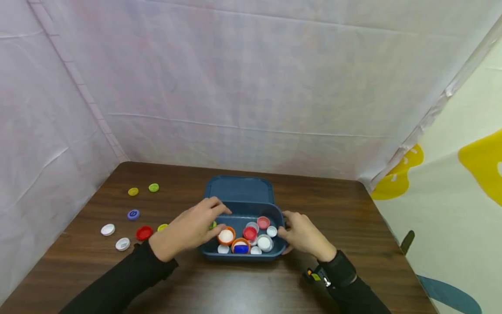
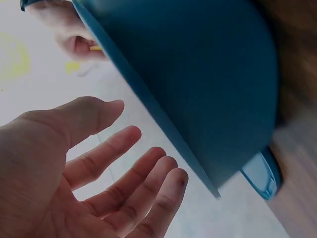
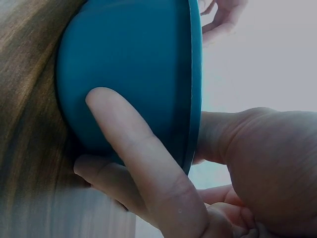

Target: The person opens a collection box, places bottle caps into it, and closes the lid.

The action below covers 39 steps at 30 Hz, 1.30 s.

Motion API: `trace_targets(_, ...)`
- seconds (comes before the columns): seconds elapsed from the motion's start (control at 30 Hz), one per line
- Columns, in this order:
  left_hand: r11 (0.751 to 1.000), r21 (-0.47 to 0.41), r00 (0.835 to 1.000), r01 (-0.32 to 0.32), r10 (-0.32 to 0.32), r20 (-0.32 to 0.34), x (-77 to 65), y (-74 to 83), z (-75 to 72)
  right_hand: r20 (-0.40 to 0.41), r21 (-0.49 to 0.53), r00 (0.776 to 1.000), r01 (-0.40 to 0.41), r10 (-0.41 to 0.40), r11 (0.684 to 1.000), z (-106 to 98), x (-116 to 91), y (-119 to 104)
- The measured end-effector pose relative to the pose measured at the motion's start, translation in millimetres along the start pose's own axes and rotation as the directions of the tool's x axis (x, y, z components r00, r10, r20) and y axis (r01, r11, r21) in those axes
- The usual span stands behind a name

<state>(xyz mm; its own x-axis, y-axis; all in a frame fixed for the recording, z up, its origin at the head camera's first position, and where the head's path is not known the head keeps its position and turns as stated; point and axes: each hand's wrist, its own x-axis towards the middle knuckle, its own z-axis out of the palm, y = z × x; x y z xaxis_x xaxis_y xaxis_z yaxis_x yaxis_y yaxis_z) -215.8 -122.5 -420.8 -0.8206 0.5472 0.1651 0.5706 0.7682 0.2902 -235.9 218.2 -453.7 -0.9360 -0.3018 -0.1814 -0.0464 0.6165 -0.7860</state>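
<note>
A dark blue plastic box point(image 1: 243, 257) sits on the wooden table, holding several bottle caps: white, red, pink and orange-rimmed ones, with a blue one point(image 1: 241, 249) near the front wall. My left hand point(image 1: 190, 229) hovers over the box's left end, fingers loosely spread; its palm holds nothing in the left wrist view. Close to that hand, a green cap point(image 1: 213, 225) lies partly hidden inside the box. My right hand point(image 1: 306, 235) grips the right end, its thumb at the rim and its fingers point(image 3: 133, 134) against the outside wall.
Behind the box lies a matching blue lid point(image 1: 239, 188). Loose caps are scattered at the left, among them a red cap point(image 1: 144, 233), a purple cap point(image 1: 133, 214) and a white cap point(image 1: 107, 230). White cloth point(image 1: 243, 87) hangs along the table's back edge.
</note>
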Motion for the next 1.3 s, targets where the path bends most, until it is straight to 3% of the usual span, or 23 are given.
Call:
trace_targets(0.3, 0.996, -0.016, 0.994, 0.089, -0.09, -0.069, 4.5, -35.4, -11.0, 0.005, 0.002, 1.0, 0.011, -0.011, 1.0, -2.9, 1.2, 1.2)
trace_targets(0.53, 0.98, -0.031, 0.976, 0.196, -0.198, -0.088, 7.2, -72.6, -16.5, 0.004, -0.002, 1.0, 0.024, -0.024, 1.0, -3.9, 2.0, 1.5)
trace_targets(0.93, 0.931, -0.061, 0.929, 0.359, -0.363, -0.066, -4.9, -135.7, -22.6, 0.016, 0.009, 1.0, 0.021, -0.021, 1.0, -4.7, 1.8, 0.6)
trace_targets(1.3, 0.881, -0.031, 0.881, 0.472, -0.472, -0.025, -16.4, -175.8, -20.4, 0.034, 0.018, 0.999, 0.04, -0.041, 0.999, -3.4, -1.6, 2.8)
